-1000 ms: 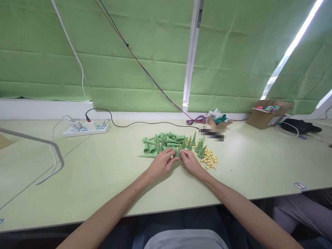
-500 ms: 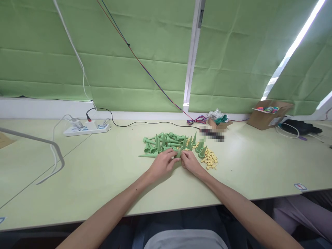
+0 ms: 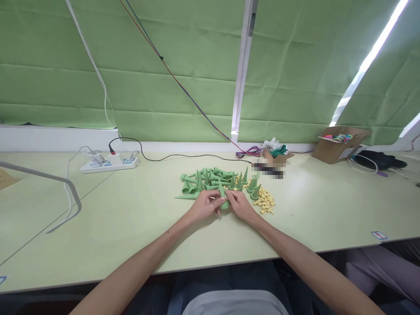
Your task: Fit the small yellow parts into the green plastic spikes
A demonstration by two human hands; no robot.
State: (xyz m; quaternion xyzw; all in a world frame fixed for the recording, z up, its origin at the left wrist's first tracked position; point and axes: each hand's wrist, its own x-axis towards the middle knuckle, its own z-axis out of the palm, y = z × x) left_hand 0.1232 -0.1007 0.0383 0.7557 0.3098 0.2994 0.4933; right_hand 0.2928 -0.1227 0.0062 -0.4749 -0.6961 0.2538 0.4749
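My left hand [image 3: 206,205] is closed on a green hollow plastic cone spike [image 3: 222,189], its pointed tip up and its wide collar toward me. Against the right side of that spike are the pinched fingers of my right hand [image 3: 240,204]; whatever lies between them is hidden. Behind my hands lies a heap of similar green spikes [image 3: 210,177], several standing on their collars and others on their sides. To the right, a pile of small yellow plastic pieces [image 3: 265,201] spreads on the table, with a few upright green spikes [image 3: 256,192] beside it.
A white power strip [image 3: 110,163] with plugs and cables sits at the back left of the table [image 3: 131,236]. At the back right are a small open box [image 3: 278,157], a larger cardboard box [image 3: 337,148] and a black bag [image 3: 377,160]. A grey metal bar [image 3: 42,170] reaches in from the left.
The spike between my hands has come slightly toward me and now stands out with its tip up and collar lower. My right fingers have shifted along its side.
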